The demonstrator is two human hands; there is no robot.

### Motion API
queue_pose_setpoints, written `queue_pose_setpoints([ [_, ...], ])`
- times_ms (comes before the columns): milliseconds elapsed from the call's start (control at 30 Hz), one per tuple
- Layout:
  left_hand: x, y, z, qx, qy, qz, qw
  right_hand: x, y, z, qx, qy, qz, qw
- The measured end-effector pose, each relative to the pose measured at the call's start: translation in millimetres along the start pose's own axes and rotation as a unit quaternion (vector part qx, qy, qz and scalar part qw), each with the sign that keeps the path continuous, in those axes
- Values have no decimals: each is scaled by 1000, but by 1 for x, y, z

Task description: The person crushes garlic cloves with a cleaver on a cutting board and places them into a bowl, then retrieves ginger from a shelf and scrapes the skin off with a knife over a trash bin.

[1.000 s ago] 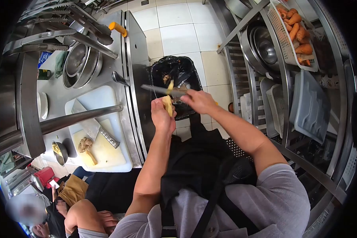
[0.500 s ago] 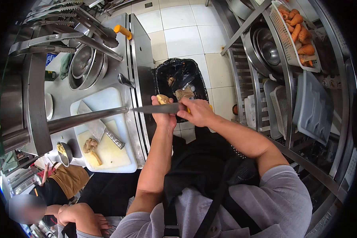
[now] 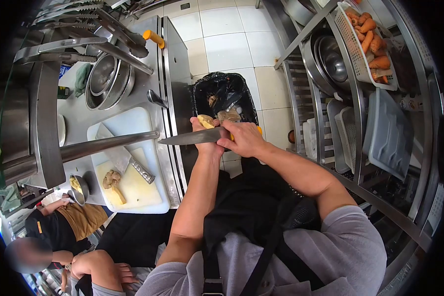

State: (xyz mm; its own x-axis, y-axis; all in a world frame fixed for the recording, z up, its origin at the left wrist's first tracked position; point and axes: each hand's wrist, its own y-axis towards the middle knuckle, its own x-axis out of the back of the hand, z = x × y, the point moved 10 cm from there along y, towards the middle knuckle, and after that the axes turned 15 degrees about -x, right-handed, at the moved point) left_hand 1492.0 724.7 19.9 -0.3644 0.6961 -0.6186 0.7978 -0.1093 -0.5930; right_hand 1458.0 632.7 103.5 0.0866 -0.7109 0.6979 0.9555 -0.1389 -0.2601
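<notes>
In my left hand is a partly peeled piece of ginger, its yellow flesh showing. My right hand grips a knife with a yellow handle, mostly hidden by the fingers. The blade lies across the left hand, just below the ginger, and its tip points left. Both hands are over a bin lined with a black bag, which holds scraps. On the counter to the left, a cleaver, a knobbly unpeeled ginger root and a peeled yellow piece rest on a white cutting board.
Metal tongs hang at upper left, near steel bowls. A metal bar crosses above the board. A small bowl holds yellow pieces. Shelving on the right carries a carrot basket. Another person stands at lower left.
The knife blade has tilted, its tip dropping slightly lower and to the left. My left hand and the ginger have shifted slightly right. The other person at lower left has moved a little.
</notes>
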Motion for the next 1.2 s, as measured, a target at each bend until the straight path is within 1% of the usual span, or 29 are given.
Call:
queue_pose_setpoints([
  [67,3,-1,-3,-19,11,-36,999,3,0,-1,-1,16,-15,1000],
  [100,1,-2,-3,-19,10,-38,999,0,2,-5,-1,16,-13,1000],
  [167,14,-5,-17,-65,154,-98,981,-9,11,-25,-15,-20,-4,1000],
  [200,15,-7,-20,-65,154,-98,981,-8,17,-33,-14,-21,-4,1000],
  [267,8,-12,-19,-30,167,-30,985,-10,26,-74,-149,25,24,988],
  [300,4,-17,-22,-39,178,-33,983,-7,24,-75,-157,16,32,987],
  [333,11,-12,-22,-39,176,-36,983,-7,23,-71,-156,16,35,987],
  [367,21,-3,-23,-43,191,-36,980,-7,20,-63,-132,6,40,990],
  [400,24,2,-23,-46,206,-32,977,-3,17,-50,-108,-3,42,993],
  [433,18,1,-22,-46,205,-31,977,0,16,-42,-108,-4,41,993],
  [500,17,-3,-29,-84,214,-73,971,-2,10,-11,-28,-10,58,998],
  [533,21,1,-26,-84,214,-74,970,-1,8,-4,-28,-9,59,998],
  [600,19,10,-18,-93,120,-51,987,3,4,10,-8,-10,57,998],
  [633,20,10,-16,-93,120,-52,987,4,5,9,-7,-11,57,998],
  [733,24,8,-20,-107,108,-52,987,1,9,3,-8,-17,54,998],
  [800,23,2,-18,-57,169,10,984,-2,14,-9,-15,-27,57,998],
  [833,22,1,-18,-57,170,9,984,-6,17,-14,-21,-38,60,997],
  [900,32,-3,-16,-50,177,-55,981,-11,18,-17,-10,-28,58,998],
  [967,35,-2,-17,-48,172,-38,983,-15,19,-20,-1,-18,53,998],
  [1067,26,-17,-24,-34,178,-10,983,-25,26,-33,-12,-11,77,997],
  [1133,21,-22,-27,-23,190,2,981,-25,35,-73,-129,1,86,988],
  [1167,22,-21,-28,-27,200,7,979,-26,34,-82,-135,-12,84,987],
  [1200,25,-21,-29,-29,210,11,977,-25,33,-76,-132,-12,87,987],
])
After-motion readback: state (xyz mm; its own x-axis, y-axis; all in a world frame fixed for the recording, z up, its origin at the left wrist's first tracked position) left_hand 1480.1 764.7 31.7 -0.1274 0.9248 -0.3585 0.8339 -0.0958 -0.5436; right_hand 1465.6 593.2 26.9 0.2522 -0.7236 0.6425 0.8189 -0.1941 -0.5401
